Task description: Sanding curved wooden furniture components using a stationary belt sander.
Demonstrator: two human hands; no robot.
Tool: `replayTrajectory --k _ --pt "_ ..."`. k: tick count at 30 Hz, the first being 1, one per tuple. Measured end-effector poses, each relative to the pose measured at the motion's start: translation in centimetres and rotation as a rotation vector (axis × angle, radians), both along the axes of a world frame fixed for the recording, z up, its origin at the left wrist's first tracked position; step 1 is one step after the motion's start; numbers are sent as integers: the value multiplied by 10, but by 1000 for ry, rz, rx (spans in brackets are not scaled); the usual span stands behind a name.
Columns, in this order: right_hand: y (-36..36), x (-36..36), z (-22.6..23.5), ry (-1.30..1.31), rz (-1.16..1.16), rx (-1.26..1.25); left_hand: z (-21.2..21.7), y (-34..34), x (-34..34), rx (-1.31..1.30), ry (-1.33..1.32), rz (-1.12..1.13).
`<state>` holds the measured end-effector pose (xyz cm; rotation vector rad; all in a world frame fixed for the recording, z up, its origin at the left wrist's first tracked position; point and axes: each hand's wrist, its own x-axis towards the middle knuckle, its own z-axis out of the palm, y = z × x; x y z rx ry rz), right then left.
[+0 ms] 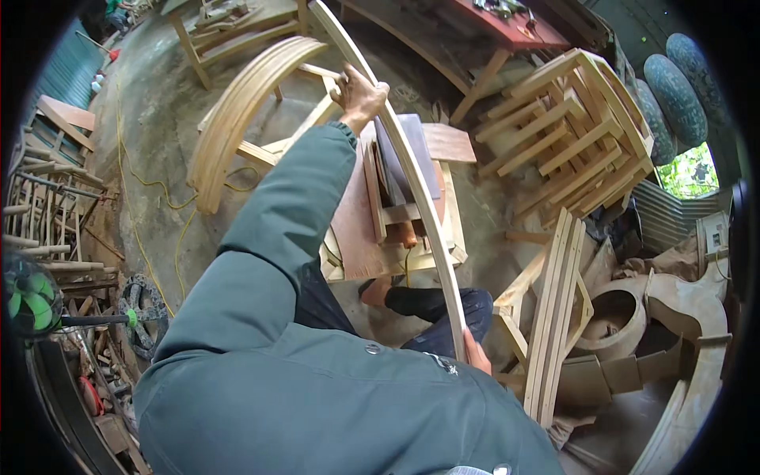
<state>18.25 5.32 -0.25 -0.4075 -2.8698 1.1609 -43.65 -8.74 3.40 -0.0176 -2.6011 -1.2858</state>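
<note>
A long, curved wooden strip (413,170) slants across my front, from the far middle down to my right thigh. My left hand (362,96), arm stretched forward, is closed around its upper part. Near the lower end my right hand (475,353) grips the strip; only some of its fingers show, the rest being hidden by my jacket. Beneath the strip stands a low wooden worktable (356,229). On it rests a wooden frame with a grey, sheet-like panel (408,150) leaning in it, partly covered by the strip.
Stacked curved wooden pieces (245,119) lie on a stand at the left, and more long strips (554,317) at the right. A slatted wooden stack (578,134) stands far right. A yellow cord (170,202) crosses the floor near a green-bladed fan (32,293).
</note>
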Motion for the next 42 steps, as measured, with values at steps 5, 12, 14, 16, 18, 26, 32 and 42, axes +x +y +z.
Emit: replayTrajectory --k 5,12,14,16,18,26,32,42 --pt "32 144 -45 -152 -206 50 29 -14 -4 932 160 -161" --pt "32 174 -54 -330 -433 116 93 48 234 1218 69 -656" --pt "33 128 -42 -237 -426 43 102 47 332 1166 -36 -798" --pt "45 118 -56 -176 -445 97 97 49 405 1259 -217 -969" --pt "58 134 -74 -101 -448 83 87 51 443 1355 -305 -1125" --pt "72 183 -101 -100 -592 54 78 40 487 1250 -537 -1466" --pt "63 186 -108 -43 -671 85 74 36 490 1239 -567 -1562" --pt "36 169 -61 345 -807 688 52 40 481 1518 -790 -1176"
